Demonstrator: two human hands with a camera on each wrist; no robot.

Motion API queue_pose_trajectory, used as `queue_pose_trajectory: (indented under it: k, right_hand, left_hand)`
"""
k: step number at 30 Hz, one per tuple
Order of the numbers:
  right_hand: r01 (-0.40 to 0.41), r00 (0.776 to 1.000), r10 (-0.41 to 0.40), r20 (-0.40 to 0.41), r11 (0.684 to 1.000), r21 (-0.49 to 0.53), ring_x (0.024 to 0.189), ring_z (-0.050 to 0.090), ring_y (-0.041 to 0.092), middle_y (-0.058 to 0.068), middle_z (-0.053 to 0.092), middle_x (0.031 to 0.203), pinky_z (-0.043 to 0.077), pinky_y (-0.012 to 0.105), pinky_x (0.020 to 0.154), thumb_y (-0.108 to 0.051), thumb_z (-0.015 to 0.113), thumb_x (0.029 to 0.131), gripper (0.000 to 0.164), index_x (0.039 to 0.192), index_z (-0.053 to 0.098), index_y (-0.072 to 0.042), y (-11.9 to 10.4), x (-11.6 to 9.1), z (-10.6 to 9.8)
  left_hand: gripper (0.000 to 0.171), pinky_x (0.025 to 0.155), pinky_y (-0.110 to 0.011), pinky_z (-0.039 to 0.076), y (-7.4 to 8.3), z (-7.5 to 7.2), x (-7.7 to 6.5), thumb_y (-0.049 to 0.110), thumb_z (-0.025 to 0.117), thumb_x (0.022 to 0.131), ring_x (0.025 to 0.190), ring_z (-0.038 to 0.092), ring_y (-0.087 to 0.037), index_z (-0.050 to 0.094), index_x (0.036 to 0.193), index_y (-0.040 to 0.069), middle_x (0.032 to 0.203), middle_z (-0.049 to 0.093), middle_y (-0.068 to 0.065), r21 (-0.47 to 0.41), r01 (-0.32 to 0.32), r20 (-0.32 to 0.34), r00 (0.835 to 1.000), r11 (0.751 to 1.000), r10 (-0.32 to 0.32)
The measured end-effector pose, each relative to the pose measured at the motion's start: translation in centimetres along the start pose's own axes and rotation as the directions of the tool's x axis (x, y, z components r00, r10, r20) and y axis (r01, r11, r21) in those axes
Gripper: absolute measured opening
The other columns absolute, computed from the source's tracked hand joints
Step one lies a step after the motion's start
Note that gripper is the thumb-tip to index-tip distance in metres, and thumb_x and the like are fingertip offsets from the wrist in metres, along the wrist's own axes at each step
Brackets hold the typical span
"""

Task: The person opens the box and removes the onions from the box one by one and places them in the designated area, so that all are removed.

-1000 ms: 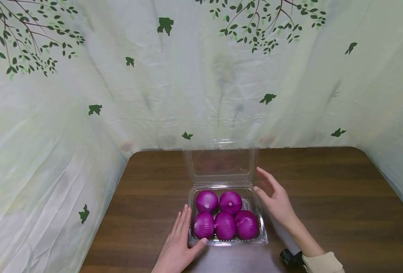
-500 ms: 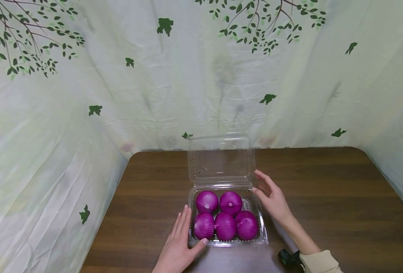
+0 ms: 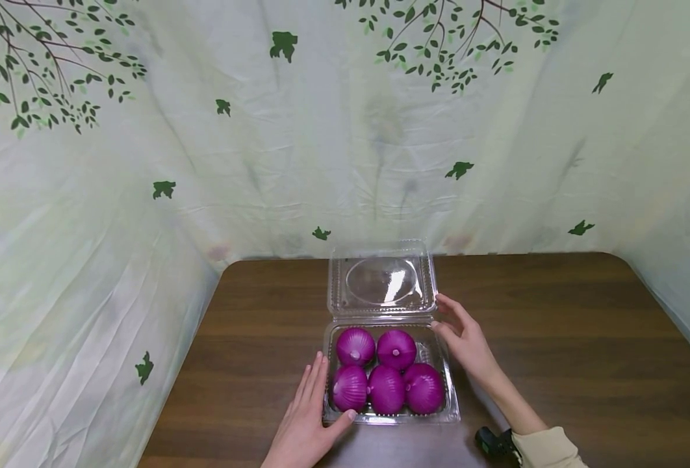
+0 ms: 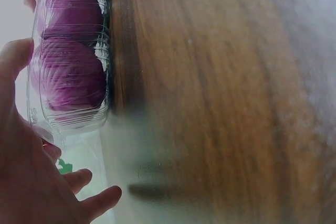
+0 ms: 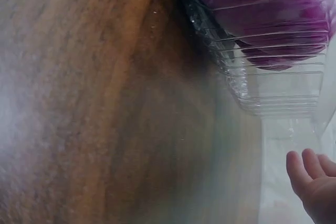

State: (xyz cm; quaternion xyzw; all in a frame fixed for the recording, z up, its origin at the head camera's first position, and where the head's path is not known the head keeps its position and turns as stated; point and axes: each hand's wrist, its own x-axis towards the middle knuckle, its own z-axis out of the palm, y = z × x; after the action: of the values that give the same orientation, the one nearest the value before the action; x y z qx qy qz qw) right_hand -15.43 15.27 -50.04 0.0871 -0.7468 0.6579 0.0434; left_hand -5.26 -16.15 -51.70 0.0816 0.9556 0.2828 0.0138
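Several purple-red onions (image 3: 387,389) lie in a clear plastic clamshell container (image 3: 451,409) on the table. Its transparent lid (image 3: 359,281) is hinged up and leans away at the back. My left hand (image 3: 305,416) rests with long straight fingers along the container's left wall, the thumb at the near left corner. In the left wrist view, that thumb (image 4: 20,56) touches the rim beside an onion (image 4: 71,74). My right hand (image 3: 468,341) is at the far right corner near the hinge, fingers loosely bent, thumb tip at the rim. In the right wrist view its fingers (image 5: 298,171) hold nothing.
The brown wooden table (image 3: 555,338) has rounded far corners. A pale curtain (image 3: 321,130) printed with leaves and branches hangs behind it and along both sides. A black device (image 3: 495,443) sits on the right wrist by a cream sleeve (image 3: 546,448).
The lid has swung to a different tilt and now shows a bright reflection. My right hand has shifted very slightly down and left; the left hand and the onions have stayed in place.
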Motion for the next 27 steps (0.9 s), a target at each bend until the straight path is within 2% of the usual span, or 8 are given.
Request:
queue_pose_trajectory:
  k: [3, 9, 17, 27]
  right_hand:
    - [-0.022, 1.000, 0.022, -0.004, 1.000, -0.006, 0.127, 0.045, 0.040, 0.025, 0.050, 0.136, 0.046, 0.016, 0.092, -0.003, 0.063, 0.094, 0.055, 0.145, 0.043, 0.000, 0.1, 0.0, 0.1]
    - [-0.073, 0.997, 0.073, -0.024, 0.997, -0.017, 0.121, 0.051, 0.038, 0.025, 0.053, 0.134, 0.049, 0.020, 0.086, -0.007, 0.064, 0.095, 0.053, 0.144, 0.045, -0.002, 0.6, 0.0, 0.1]
    - [-0.075, 0.997, 0.075, -0.021, 0.997, -0.007, 0.127, 0.048, 0.037, 0.025, 0.052, 0.136, 0.045, 0.018, 0.090, -0.008, 0.063, 0.095, 0.054, 0.145, 0.043, -0.001, 1.3, 0.0, 0.0]
    - [-0.096, 0.995, 0.096, -0.018, 0.995, 0.021, 0.128, 0.047, 0.037, 0.024, 0.050, 0.141, 0.045, 0.017, 0.090, -0.008, 0.062, 0.096, 0.054, 0.146, 0.041, -0.002, 1.7, 0.1, -0.4]
  left_hand:
    - [0.098, 0.102, -0.068, 0.033, 0.0, 0.0, 0.1, 0.069, 0.058, 0.086, 0.147, 0.017, -0.031, 0.015, 0.159, 0.020, 0.164, 0.011, 0.003, 0.005, 0.005, 0.007, 1.000, 1.000, -0.005]
    - [0.098, 0.103, -0.067, 0.033, 0.1, 0.0, 0.1, 0.068, 0.059, 0.086, 0.147, 0.016, -0.031, 0.014, 0.160, 0.020, 0.164, 0.011, 0.003, 0.005, 0.010, 0.017, 1.000, 1.000, -0.010]
    - [0.099, 0.101, -0.070, 0.033, 0.1, 0.0, 0.1, 0.069, 0.059, 0.085, 0.147, 0.016, -0.030, 0.012, 0.160, 0.024, 0.164, 0.010, 0.006, -0.002, 0.014, 0.017, 1.000, 1.000, -0.014]
    - [0.098, 0.102, -0.068, 0.032, 0.1, -0.2, 0.1, 0.066, 0.061, 0.086, 0.147, 0.017, -0.031, 0.014, 0.160, 0.021, 0.164, 0.011, 0.004, -0.007, -0.001, 0.013, 1.000, 1.000, 0.001]
